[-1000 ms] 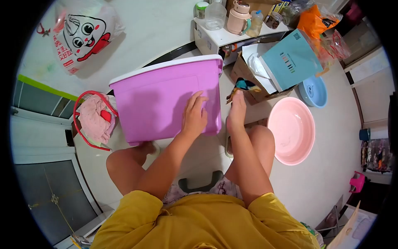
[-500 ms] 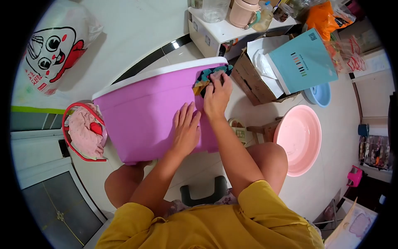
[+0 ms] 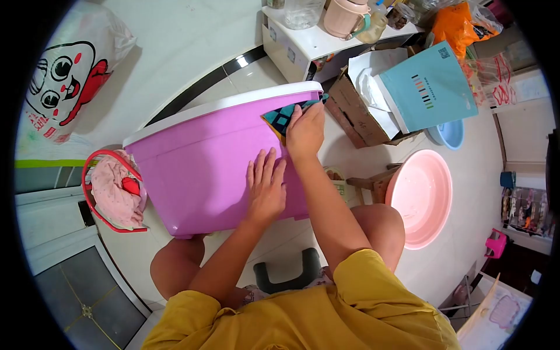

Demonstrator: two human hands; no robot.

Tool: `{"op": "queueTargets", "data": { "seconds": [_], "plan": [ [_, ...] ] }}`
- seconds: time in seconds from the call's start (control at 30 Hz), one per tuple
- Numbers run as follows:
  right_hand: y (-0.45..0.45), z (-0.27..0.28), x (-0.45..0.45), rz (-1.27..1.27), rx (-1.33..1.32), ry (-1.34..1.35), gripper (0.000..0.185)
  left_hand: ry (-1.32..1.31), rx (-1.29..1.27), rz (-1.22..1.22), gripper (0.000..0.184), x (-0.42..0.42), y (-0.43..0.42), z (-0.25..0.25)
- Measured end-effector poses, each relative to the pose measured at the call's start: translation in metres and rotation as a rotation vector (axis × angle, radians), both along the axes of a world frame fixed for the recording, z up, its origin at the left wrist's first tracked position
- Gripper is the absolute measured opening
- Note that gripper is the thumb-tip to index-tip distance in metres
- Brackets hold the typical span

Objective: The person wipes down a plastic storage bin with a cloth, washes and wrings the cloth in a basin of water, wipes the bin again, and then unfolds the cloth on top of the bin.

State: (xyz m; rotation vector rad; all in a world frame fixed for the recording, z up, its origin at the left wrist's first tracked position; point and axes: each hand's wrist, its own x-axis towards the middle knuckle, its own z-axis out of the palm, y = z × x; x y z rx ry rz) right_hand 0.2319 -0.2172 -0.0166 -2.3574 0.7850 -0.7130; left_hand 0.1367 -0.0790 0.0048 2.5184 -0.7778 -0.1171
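Left hand (image 3: pixel 267 195): you are resting it on the bin's near side, fingers slightly spread, palm down.
Right hand (image 3: pixel 306 131): you are holding the patterned cloth in bent fingers, above and right of your left hand.
Patterned cloth (image 3: pixel 277 119): it is lying against the bin's side, partly under your right hand and spreading left of it.
Purple bin (image 3: pixel 195 175): it is standing beneath both hands, its white rim (image 3: pixel 219 109) running beyond them.
Cardboard box (image 3: pixel 353 111): it is sitting near your right hand, to its right.
Pink basin (image 3: pixel 424 201): it is standing well right of both hands.
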Motion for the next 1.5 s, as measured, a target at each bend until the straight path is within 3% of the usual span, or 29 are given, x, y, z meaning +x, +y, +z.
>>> {"op": "queueTargets", "data": {
  "seconds": [0.1, 0.17, 0.5, 0.57, 0.67, 0.83, 1.1, 1.27, 1.5],
  "plan": [
    [0.001, -0.001, -0.009, 0.093, 0.047, 0.055, 0.060, 0.009, -0.004, 0.008, 0.059, 0.001, 0.000, 0.000],
    [0.004, -0.007, -0.016, 0.116, -0.171, -0.009, 0.064, 0.009, -0.032, 0.003, 0.058, 0.001, 0.000, -0.001],
    [0.005, -0.006, -0.034, 0.252, -0.322, 0.005, 0.059, 0.000, -0.016, -0.017, 0.050, 0.000, 0.004, -0.006],
    [-0.003, -0.007, -0.038, 0.475, -0.418, 0.039, 0.059, -0.009, -0.028, -0.014, 0.054, 0.001, 0.006, -0.005],
    [-0.004, -0.006, -0.038, 0.588, -0.369, 0.050, 0.060, -0.064, 0.012, -0.040, 0.055, 0.000, 0.010, -0.011],
    [-0.008, 0.007, -0.031, 0.486, -0.238, -0.021, 0.064, -0.052, -0.008, -0.006, 0.060, 0.000, 0.007, -0.005],
    [-0.013, 0.005, -0.022, 0.519, -0.336, 0.055, 0.066, -0.040, 0.036, -0.019, 0.072, 0.001, 0.009, -0.005],
    [-0.013, 0.007, -0.018, 0.552, -0.365, 0.113, 0.067, -0.050, 0.153, 0.205, 0.090, -0.009, 0.019, -0.007],
    [-0.009, 0.006, -0.015, 0.574, -0.411, 0.128, 0.070, -0.040, 0.146, 0.145, 0.086, -0.007, 0.028, -0.007]
  ]
}}
